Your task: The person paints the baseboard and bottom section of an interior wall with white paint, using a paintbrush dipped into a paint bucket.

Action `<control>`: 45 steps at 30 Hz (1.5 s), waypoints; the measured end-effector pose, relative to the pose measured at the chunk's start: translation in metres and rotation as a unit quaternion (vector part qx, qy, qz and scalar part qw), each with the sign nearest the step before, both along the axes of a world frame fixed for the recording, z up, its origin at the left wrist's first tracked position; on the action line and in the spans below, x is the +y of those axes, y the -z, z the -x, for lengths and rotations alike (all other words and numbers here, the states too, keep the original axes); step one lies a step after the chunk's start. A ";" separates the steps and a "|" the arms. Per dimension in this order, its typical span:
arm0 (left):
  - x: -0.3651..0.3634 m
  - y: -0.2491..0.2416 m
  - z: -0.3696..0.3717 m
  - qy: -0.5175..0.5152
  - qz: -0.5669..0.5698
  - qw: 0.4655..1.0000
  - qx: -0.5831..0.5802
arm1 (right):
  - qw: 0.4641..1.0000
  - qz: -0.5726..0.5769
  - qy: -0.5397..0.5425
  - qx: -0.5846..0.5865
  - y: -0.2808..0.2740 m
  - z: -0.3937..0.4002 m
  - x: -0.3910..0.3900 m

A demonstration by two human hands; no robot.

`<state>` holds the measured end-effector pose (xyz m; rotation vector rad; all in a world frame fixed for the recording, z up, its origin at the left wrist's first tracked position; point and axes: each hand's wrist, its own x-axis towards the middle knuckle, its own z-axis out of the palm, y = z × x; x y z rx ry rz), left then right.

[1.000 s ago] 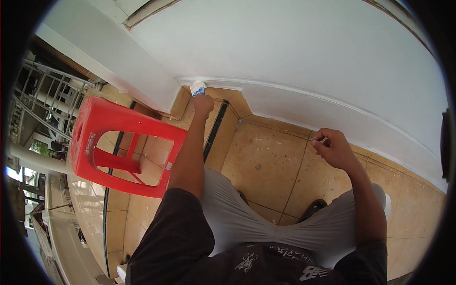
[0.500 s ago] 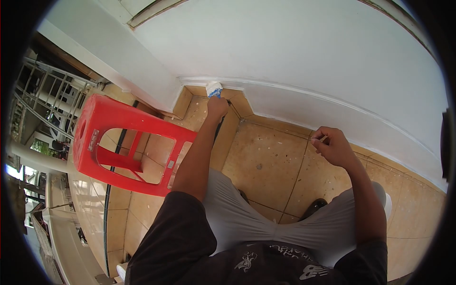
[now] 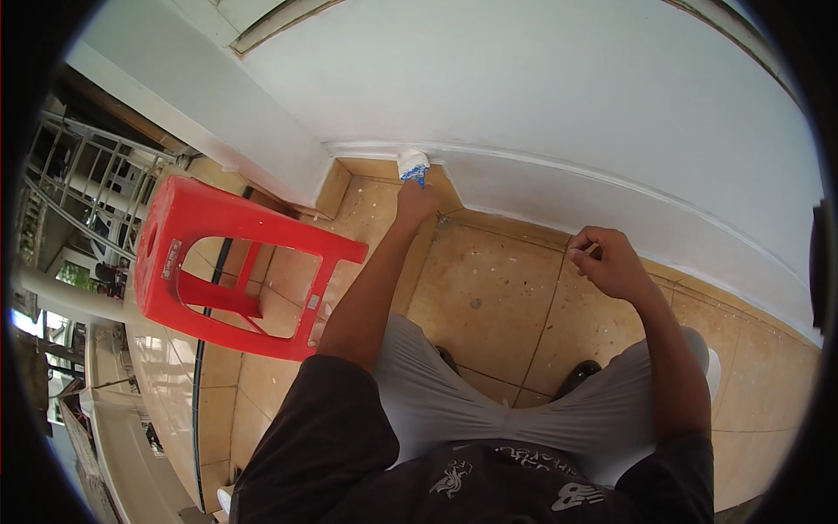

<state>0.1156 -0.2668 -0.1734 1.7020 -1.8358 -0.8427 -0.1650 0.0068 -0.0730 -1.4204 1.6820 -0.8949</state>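
My left hand (image 3: 415, 204) is wrapped round the blue handle of a paintbrush (image 3: 414, 162) with white bristles. The bristle end rests at the lower edge of the white wall (image 3: 541, 105), just above the tan skirting tiles (image 3: 371, 168) near the inner corner. Over the floor to the right, my right hand (image 3: 611, 266) has its fingers curled in, thumb and fingertips close together. Whatever it may hold is too small to make out. It hovers near the skirting and apart from the wall.
A red plastic stool (image 3: 240, 284) lies on its side to the left of my left arm. The tan tiled floor (image 3: 489, 297) carries scattered white specks. My knees are spread below, with a dark shoe (image 3: 578, 381) between them. Metal railings (image 3: 96, 175) stand at far left.
My left hand and the paintbrush have slid a little to the right along the wall's lower edge. My right hand is nearly still.
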 end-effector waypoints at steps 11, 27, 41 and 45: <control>0.039 -0.020 0.024 0.061 0.023 0.995 -0.077 | 1.000 0.003 -0.003 0.005 0.001 0.000 -0.002; 0.059 -0.118 -0.025 0.230 0.022 0.958 -0.172 | 1.000 0.006 0.002 0.009 -0.004 0.000 -0.002; 0.006 -0.083 -0.119 0.208 0.002 0.978 -0.023 | 0.998 -0.013 -0.036 0.059 0.001 -0.025 -0.018; -0.008 -0.049 -0.104 0.266 0.081 0.960 -0.018 | 0.997 -0.011 -0.039 0.067 0.008 -0.023 -0.019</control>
